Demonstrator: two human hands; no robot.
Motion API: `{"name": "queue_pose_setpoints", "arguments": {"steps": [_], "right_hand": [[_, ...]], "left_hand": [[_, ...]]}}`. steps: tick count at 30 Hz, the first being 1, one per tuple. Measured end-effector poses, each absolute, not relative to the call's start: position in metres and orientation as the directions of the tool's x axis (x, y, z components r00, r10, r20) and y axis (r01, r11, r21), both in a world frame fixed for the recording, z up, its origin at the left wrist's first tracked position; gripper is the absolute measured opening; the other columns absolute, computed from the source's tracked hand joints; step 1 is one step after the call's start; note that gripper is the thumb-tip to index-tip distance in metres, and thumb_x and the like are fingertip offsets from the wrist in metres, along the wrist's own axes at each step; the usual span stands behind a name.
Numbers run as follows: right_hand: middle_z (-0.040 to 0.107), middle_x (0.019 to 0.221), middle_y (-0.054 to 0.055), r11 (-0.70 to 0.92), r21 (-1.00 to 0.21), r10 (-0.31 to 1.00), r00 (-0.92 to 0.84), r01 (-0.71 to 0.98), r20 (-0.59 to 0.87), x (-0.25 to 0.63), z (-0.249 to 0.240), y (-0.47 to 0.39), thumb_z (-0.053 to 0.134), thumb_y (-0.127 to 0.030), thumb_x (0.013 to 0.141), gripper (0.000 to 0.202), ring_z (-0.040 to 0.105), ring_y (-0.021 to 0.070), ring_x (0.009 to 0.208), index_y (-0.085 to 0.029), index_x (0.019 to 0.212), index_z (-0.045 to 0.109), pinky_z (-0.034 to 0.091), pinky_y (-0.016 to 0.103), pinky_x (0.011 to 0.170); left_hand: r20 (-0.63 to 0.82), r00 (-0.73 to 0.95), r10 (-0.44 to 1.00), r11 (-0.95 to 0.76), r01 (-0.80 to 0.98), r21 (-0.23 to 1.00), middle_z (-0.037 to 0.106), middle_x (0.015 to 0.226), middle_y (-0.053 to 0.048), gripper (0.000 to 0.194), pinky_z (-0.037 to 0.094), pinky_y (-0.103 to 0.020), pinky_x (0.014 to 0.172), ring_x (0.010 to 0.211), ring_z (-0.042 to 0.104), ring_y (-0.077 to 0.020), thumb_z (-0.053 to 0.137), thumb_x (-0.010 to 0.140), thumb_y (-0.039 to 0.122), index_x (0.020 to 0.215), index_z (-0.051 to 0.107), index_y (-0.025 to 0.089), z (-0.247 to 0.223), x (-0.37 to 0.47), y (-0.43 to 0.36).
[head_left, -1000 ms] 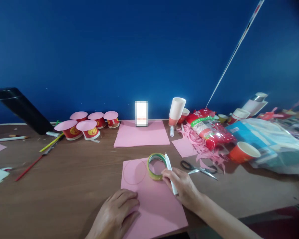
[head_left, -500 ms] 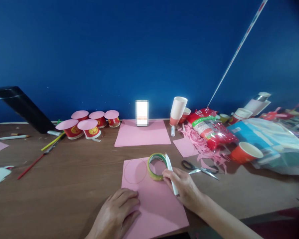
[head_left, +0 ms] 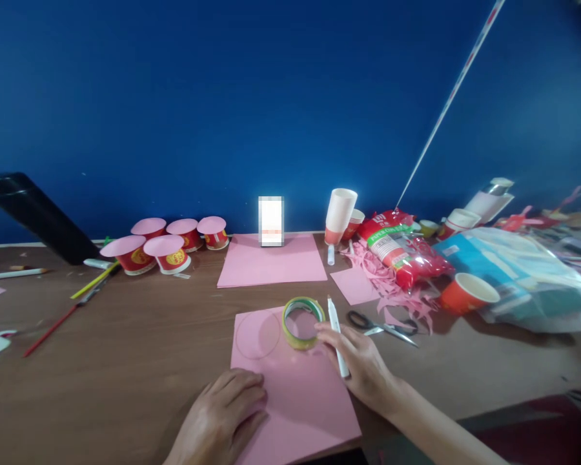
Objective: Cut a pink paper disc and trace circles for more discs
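Paper (head_left: pixel 295 400), pink, comes first, right at the near edge, and the left hand (head_left: pixel 223 410) is laid over its left side, fingers loosely bent and gripping nothing. Over to the right hand (head_left: pixel 356 361): it's closed around the pen (head_left: pixel 337 349), the white barrel slanting between thumb and fingers, its tip pointing away past the fingertips. Tape roll (head_left: pixel 303 344) lies flat on the paper's far right part, just ahead and to the left of that grip; the fingers come right up to its near right side, though whether they touch it I can't tell. Left of the roll, there's the drawn circle (head_left: pixel 257 336) in the far left corner.

Scissors (head_left: pixel 390 328) rest right of the pen, blades apart. Further out on the right, an orange cup (head_left: pixel 465 296) tips over beside the plastic bag (head_left: pixel 527 278), and pink scraps (head_left: pixel 382 278) spill around a red packet (head_left: pixel 401 248). Straight ahead, a pink stack (head_left: pixel 271 265) sits under a pixelated white screen (head_left: pixel 271 221). Left of that, five red cups (head_left: pixel 177 258) wear pink discs (head_left: pixel 163 245). Behind everything, blue wall (head_left: pixel 198 116).
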State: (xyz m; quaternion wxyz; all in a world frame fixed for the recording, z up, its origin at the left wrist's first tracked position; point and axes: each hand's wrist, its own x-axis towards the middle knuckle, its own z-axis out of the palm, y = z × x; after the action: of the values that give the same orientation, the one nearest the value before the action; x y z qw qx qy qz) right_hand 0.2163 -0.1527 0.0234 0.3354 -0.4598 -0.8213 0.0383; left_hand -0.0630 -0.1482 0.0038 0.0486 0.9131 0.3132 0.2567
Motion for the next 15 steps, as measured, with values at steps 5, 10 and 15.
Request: {"name": "queue_pose_setpoints", "arguments": {"steps": [5,10,15], "right_hand": [[0.064,0.092,0.007,0.563,-0.384,0.809,-0.393,0.732,0.437,0.226,0.024,-0.174,0.052,-0.011,0.078,0.028,0.059,0.0196,0.081,-0.021,0.105,0.05,0.047,0.031,0.072],[0.063,0.079,0.004,0.582,-0.351,0.812,-0.501,0.733,0.299,0.224,0.02,-0.196,0.052,-0.012,0.078,0.023,0.057,0.0184,0.072,-0.021,0.099,0.052,0.044,0.028,0.062],[0.063,0.072,0.002,0.694,-0.336,0.719,-0.587,0.636,0.373,0.213,0.026,-0.204,0.05,-0.011,0.078,0.018,0.057,0.017,0.069,-0.019,0.094,0.05,0.046,0.027,0.066]], "left_hand": [[0.466,0.684,0.561,-0.811,0.568,0.142,0.068,0.096,-0.006,0.02,0.053,-0.028,0.078,0.089,0.063,-0.0181,0.058,0.078,0.031,0.095,0.065,0.023,0.0,-0.066,-0.147],[0.509,0.705,0.493,-0.82,0.572,0.003,0.069,0.1,-0.003,0.025,0.051,-0.024,0.081,0.091,0.064,-0.0164,0.054,0.08,0.037,0.099,0.064,0.023,0.004,-0.081,-0.14],[0.449,0.78,0.436,-0.792,0.569,-0.22,0.066,0.109,0.0,0.031,0.05,-0.025,0.08,0.097,0.062,-0.0167,0.04,0.085,0.027,0.107,0.062,0.026,0.008,-0.118,-0.124]]}}
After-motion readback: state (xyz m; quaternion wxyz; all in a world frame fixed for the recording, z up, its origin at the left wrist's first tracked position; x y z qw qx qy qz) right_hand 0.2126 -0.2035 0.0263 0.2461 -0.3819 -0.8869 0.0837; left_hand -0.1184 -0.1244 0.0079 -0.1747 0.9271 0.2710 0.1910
